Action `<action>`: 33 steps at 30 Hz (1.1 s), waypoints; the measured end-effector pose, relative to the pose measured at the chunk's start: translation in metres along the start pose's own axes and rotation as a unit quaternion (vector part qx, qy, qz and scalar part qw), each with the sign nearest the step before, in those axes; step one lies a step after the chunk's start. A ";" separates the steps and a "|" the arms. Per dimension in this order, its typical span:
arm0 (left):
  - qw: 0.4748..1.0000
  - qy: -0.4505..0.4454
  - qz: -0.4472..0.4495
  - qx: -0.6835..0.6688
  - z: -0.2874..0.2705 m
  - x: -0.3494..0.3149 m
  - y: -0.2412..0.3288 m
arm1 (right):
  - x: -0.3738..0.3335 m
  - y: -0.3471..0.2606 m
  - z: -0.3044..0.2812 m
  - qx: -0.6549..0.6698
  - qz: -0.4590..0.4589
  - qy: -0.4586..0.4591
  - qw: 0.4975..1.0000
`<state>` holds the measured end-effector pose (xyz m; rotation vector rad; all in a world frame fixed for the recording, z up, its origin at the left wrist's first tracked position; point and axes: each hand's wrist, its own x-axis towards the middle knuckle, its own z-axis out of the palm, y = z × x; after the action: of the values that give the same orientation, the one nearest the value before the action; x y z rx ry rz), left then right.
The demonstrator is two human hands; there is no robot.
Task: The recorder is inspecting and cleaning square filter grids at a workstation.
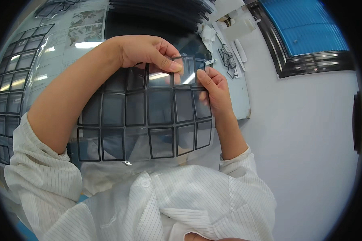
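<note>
The left hand's fingers [165,61] and the right hand's fingers [205,80] pinch the upper edge of a clear sheet [136,140], just beside each other, its rows of dark-rimmed panes [160,106] spreading below and left of them. Beyond the fingers lie black strips [161,16]; well to their left, similar panes [26,61] adjoin printed paper [85,34]. Right of the fingers, thin dark frames [228,61] lie on the pale surface [241,96], and a black-bordered blue ribbed panel [305,28] sits farther up and right.

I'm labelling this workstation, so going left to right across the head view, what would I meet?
Sheet of square black-edged panes → printed photos → left hand → right hand → blue ribbed panel. Left out: the held clear sheet with black square frames, which overlaps both hands.
</note>
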<state>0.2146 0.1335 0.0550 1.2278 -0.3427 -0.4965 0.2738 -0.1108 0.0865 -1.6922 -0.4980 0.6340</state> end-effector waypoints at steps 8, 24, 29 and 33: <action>0.999 0.032 -0.022 0.016 0.002 -0.001 0.004 | -0.007 0.000 -0.006 0.005 -0.025 0.006 1.000; 0.997 0.012 -0.032 0.073 0.002 0.003 0.006 | 0.011 -0.017 -0.010 -0.495 -0.505 -0.040 0.706; 0.994 -0.078 -0.037 0.071 0.000 0.004 0.007 | 0.018 -0.003 -0.016 -0.346 -0.515 0.007 0.784; 0.994 -0.045 -0.031 0.090 -0.003 0.001 0.006 | 0.050 -0.002 -0.060 -0.200 -0.472 0.242 0.824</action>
<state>0.2186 0.1368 0.0594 1.3968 -0.4340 -0.5860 0.3508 -0.1236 0.0901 -1.6354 -1.0325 -0.6559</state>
